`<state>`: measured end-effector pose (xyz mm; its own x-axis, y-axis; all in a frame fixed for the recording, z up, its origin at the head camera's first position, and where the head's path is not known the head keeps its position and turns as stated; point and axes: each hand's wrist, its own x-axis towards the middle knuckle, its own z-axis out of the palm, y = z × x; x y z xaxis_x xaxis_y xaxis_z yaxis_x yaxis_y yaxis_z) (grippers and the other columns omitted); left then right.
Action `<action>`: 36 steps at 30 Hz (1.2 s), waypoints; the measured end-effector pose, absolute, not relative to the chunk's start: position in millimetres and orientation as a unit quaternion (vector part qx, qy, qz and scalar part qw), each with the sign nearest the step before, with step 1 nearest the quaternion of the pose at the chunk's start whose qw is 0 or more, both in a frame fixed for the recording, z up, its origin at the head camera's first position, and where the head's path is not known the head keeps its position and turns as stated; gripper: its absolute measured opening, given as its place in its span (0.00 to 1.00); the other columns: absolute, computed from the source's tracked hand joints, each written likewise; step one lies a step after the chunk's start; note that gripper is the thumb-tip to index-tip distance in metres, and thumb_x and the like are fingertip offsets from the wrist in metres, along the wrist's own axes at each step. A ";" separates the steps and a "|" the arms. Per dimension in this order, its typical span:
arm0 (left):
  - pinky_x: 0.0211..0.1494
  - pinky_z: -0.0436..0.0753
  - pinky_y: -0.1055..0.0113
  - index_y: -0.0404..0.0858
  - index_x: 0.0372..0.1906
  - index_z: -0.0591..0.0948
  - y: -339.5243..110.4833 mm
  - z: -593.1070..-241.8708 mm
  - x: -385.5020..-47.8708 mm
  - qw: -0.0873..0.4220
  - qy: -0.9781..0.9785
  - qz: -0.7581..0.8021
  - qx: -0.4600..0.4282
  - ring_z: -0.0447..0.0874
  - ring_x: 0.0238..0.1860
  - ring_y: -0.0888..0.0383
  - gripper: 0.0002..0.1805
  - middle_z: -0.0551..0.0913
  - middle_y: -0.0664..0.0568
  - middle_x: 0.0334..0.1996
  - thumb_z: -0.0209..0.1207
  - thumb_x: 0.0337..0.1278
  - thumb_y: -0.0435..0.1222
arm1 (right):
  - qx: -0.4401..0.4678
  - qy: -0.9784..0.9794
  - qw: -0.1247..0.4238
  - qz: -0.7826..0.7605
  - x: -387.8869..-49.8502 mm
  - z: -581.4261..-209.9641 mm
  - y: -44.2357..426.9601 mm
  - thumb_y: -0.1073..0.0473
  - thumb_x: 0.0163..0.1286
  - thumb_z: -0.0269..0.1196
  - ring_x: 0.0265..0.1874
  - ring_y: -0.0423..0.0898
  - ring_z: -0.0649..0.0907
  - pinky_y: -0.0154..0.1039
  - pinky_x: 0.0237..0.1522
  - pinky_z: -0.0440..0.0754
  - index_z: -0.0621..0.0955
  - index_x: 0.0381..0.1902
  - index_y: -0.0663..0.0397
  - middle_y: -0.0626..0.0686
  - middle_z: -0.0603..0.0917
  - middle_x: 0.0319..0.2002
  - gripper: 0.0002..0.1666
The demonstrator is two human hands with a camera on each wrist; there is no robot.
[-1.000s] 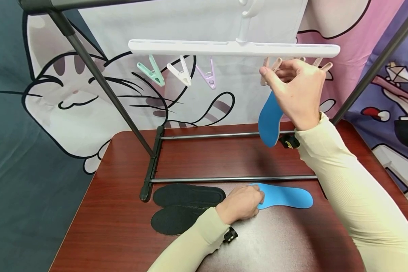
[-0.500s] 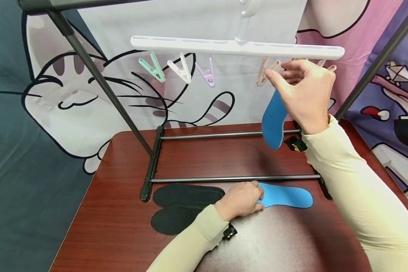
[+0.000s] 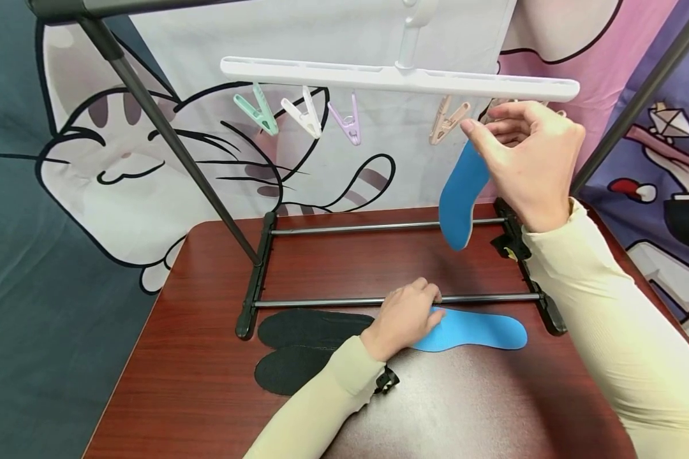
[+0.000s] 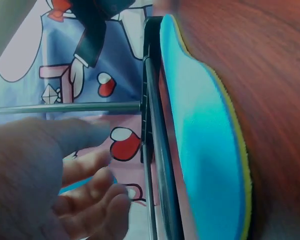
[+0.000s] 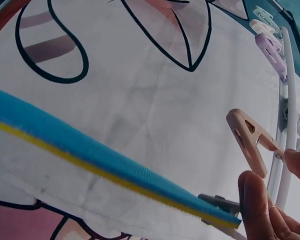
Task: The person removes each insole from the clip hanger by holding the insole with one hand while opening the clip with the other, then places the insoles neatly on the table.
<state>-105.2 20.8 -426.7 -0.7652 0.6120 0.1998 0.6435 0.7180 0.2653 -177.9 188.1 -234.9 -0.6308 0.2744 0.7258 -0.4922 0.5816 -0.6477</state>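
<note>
A blue insole [image 3: 462,197] hangs toe-down below the right end of a white hanger [image 3: 344,74]. In the right wrist view its narrow end meets a greyish clip [image 5: 220,204], partly hidden by fingertips. My right hand [image 3: 534,159] is beside that end, thumb and fingers spread apart around nothing visible. A peach clip [image 3: 446,121] dangles just left of the thumb. My left hand [image 3: 404,315] hovers above a second blue insole [image 3: 476,328] lying on the table, fingers loosely bent and holding nothing. Two black insoles [image 3: 298,370] lie to its left, partly covered by the sleeve.
Green [image 3: 258,111], white [image 3: 304,115] and purple [image 3: 349,121] clips hang on the hanger's left half. A dark metal rack [image 3: 258,268] stands on the wooden table [image 3: 166,382], its lower bars [image 3: 321,303] just behind the insoles. A printed cloth [image 3: 178,166] hangs behind.
My right hand has drawn rightward from the peach clip, while the insole stays hanging. The hanger tilts slightly down at its right. My left hand has lifted off the blue insole.
</note>
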 end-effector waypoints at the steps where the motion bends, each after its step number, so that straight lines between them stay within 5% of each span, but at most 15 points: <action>1: 0.33 0.79 0.71 0.44 0.45 0.84 20.8 -426.6 -106.2 0.062 -0.925 -0.174 -0.331 0.82 0.33 0.61 0.13 0.80 0.56 0.37 0.64 0.64 0.47 | 0.070 -0.779 0.425 0.456 -177.3 -234.7 188.9 0.55 0.54 0.77 0.23 0.22 0.81 0.19 0.34 0.77 0.88 0.40 0.65 0.61 0.89 0.31 0.21; 11: 0.33 0.80 0.69 0.41 0.49 0.81 23.8 -425.9 -116.2 0.153 -0.921 -0.248 -0.259 0.81 0.31 0.59 0.18 0.79 0.52 0.40 0.68 0.60 0.46 | 0.063 -0.769 0.431 0.468 -175.2 -235.6 196.9 0.57 0.54 0.77 0.24 0.24 0.82 0.19 0.35 0.77 0.88 0.42 0.63 0.55 0.90 0.31 0.21; 22: 0.33 0.76 0.72 0.41 0.56 0.77 30.7 -419.7 -122.7 0.153 -0.919 -0.310 -0.189 0.79 0.37 0.61 0.25 0.77 0.53 0.43 0.68 0.59 0.49 | 0.097 -0.768 0.485 0.405 -175.8 -236.0 206.2 0.49 0.58 0.74 0.26 0.25 0.83 0.21 0.34 0.79 0.88 0.41 0.60 0.51 0.89 0.30 0.21; 36: 0.32 0.76 0.70 0.41 0.62 0.72 37.2 -414.3 -137.5 0.173 -0.913 -0.329 -0.169 0.78 0.37 0.60 0.31 0.76 0.51 0.47 0.67 0.59 0.50 | 0.016 -0.788 0.447 0.423 -181.5 -234.7 208.1 0.42 0.55 0.74 0.26 0.22 0.81 0.20 0.36 0.78 0.89 0.41 0.58 0.56 0.90 0.34 0.26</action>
<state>-137.5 37.2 -414.3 -0.8832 0.1948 0.4266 0.4224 0.7258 0.5430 -181.5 208.1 -234.7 -0.5995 0.3532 0.7182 -0.4043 0.6408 -0.6526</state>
